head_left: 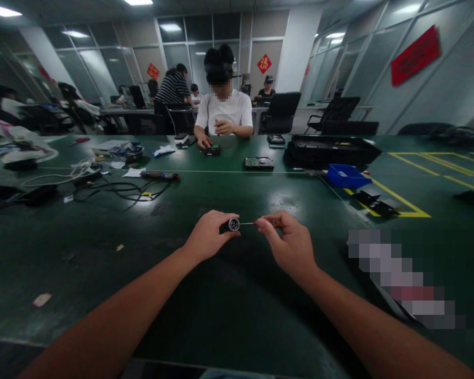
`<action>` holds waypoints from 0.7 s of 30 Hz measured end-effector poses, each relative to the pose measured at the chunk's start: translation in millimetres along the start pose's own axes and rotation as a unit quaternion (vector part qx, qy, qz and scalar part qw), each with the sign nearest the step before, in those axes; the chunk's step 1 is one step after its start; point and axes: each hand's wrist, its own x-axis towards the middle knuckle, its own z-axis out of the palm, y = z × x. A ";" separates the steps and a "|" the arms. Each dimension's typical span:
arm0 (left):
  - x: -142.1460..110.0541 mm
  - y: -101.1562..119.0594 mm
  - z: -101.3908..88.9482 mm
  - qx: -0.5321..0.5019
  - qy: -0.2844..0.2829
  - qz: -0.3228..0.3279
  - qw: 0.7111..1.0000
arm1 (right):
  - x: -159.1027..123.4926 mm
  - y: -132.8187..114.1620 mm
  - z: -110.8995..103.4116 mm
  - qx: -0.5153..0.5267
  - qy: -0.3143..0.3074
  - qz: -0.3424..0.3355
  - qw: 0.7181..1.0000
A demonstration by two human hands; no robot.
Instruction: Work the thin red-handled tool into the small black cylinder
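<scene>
My left hand (206, 236) is closed around a small dark cylindrical part (234, 225), whose round, silvery end faces me. Between my right thumb and fingers sits a slim screwdriver (256, 223) with a reddish-brown handle, and my right hand (294, 245) is closed on it. Its thin metal shaft points left and meets the side of the cylindrical part; whether the tip touches or enters it, I cannot tell. Both hands are held over the green table (221, 321), near its middle.
Across the table sits a person in a white shirt (224, 110), one hand on a small dark device (212, 150). A hard drive (258, 163), a blue bin (346, 176) and a black tray (332, 151) lie beyond my hands. Cables (122, 189) and an electric screwdriver (160, 175) are at left.
</scene>
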 end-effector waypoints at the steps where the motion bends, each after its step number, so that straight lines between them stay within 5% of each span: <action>1: -0.1 0.3 0.0 -0.001 -0.001 -0.002 1.000 | -0.3 -1.4 -1.4 -0.030 0.005 -0.009 1.000; 10: -0.3 0.6 1.0 -0.013 -0.004 -0.001 1.000 | -4.3 -2.7 -1.7 -0.097 0.007 -0.060 0.993; 21: -0.5 -2.4 2.7 -0.004 -0.007 -0.004 1.000 | -4.1 -5.4 -5.3 -0.021 -0.102 -0.099 0.990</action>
